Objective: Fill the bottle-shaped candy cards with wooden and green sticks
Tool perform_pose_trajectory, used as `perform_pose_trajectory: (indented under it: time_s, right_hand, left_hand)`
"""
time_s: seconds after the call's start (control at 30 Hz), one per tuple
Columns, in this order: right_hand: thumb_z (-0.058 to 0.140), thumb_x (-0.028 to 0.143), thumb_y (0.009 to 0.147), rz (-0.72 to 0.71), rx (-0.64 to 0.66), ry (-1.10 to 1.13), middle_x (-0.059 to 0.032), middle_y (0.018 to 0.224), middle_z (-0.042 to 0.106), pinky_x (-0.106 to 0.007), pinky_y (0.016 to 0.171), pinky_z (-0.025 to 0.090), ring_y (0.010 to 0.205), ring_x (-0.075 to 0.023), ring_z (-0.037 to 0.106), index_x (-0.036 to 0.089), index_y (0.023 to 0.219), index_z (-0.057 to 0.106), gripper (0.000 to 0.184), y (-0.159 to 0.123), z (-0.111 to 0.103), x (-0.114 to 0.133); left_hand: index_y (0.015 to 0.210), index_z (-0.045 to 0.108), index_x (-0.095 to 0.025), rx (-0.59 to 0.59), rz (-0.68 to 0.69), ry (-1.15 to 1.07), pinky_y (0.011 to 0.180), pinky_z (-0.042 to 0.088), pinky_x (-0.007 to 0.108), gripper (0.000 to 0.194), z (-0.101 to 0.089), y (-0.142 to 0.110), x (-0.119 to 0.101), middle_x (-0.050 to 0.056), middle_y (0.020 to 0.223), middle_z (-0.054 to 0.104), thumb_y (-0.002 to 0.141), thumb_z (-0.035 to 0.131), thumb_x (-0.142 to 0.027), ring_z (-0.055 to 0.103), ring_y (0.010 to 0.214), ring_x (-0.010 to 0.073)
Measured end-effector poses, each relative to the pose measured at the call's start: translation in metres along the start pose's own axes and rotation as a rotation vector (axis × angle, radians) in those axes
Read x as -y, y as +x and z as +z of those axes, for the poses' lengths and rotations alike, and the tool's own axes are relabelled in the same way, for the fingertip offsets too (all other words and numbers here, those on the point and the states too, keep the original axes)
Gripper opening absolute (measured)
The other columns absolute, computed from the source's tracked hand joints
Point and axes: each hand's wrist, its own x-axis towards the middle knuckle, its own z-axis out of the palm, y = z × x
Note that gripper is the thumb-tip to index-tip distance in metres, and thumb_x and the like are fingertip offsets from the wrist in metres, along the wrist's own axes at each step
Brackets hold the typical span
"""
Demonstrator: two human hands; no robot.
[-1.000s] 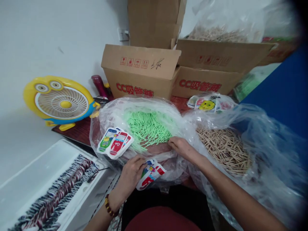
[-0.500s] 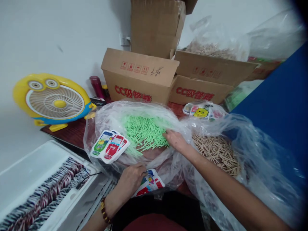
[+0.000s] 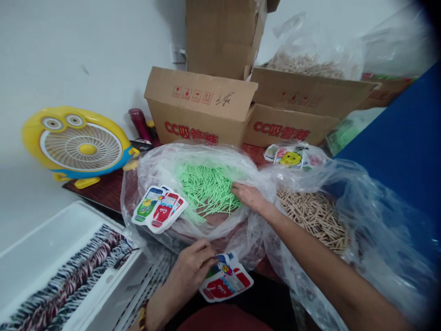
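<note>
Left hand (image 3: 195, 264) gripping glossy bottle-shaped packet (image 3: 226, 278), right hand (image 3: 248, 196) touching thin green sticks (image 3: 210, 186)

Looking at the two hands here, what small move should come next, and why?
I'd probably have the right hand pinch a few green sticks and draw them toward the printed packet. Its fingertips are at the pile's edge, while the left hand grips the packet nearby. Whether the right fingers hold any sticks yet, I can't tell.
</note>
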Motion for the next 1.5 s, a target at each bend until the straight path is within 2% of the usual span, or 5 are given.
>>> perform_pose_trajectory:
  time_s: [0.3,0.43,0.7,1.17,1.5]
  right_hand:
    - [0.049,0.020,0.087,0.083,-0.155,0.435,-0.0069,0.087,0.064,-0.028,0.077,0.041,0.085,-0.0198,0.058,0.019,0.087,0.057,0.009,0.013,0.008,0.007]
    - [0.044,0.031,0.088,0.118,-0.225,0.753,-0.0014,0.070,0.060,-0.027,0.067,0.043,0.067,-0.0161,0.056,0.020,0.074,0.051,0.020,0.024,0.011,0.015]
    - [0.046,0.044,0.083,0.116,-0.278,1.251,-0.0023,0.078,0.067,-0.030,0.071,0.047,0.073,-0.0167,0.062,0.019,0.089,0.054,0.027,0.006,0.026,0.060]
    - [0.055,0.036,0.081,0.143,-0.257,1.241,0.0021,0.067,0.063,-0.025,0.069,0.042,0.070,-0.0148,0.056,0.020,0.067,0.057,0.022,-0.015,0.047,0.082]
    - [0.053,0.038,0.084,0.175,-0.366,1.348,-0.0002,0.079,0.067,-0.027,0.076,0.045,0.080,-0.0167,0.060,0.019,0.087,0.063,0.021,-0.029,0.050,0.091]
  left_hand:
    - [0.078,0.063,-0.014,0.048,0.103,-0.009,0.062,0.041,0.022,0.017,0.026,-0.004,-0.009,0.005,0.078,0.058,0.090,0.051,-0.013,0.056,0.071,0.0138]
    - [0.077,0.064,-0.013,0.043,0.080,-0.058,0.064,0.041,0.021,0.017,0.023,-0.003,-0.012,0.005,0.079,0.059,0.089,0.051,-0.012,0.057,0.072,0.0136]
    - [0.077,0.064,-0.015,0.011,0.030,-0.186,0.065,0.040,0.021,0.018,0.027,-0.009,-0.012,0.003,0.077,0.056,0.090,0.052,-0.015,0.054,0.071,0.0124]
    - [0.077,0.065,-0.016,0.028,-0.014,-0.149,0.067,0.042,0.022,0.021,0.033,-0.015,-0.015,0.003,0.079,0.058,0.092,0.052,-0.021,0.055,0.074,0.0135]
    - [0.079,0.066,-0.016,0.037,-0.034,-0.175,0.069,0.043,0.023,0.023,0.033,-0.015,-0.017,0.003,0.079,0.058,0.094,0.050,-0.024,0.055,0.074,0.0134]
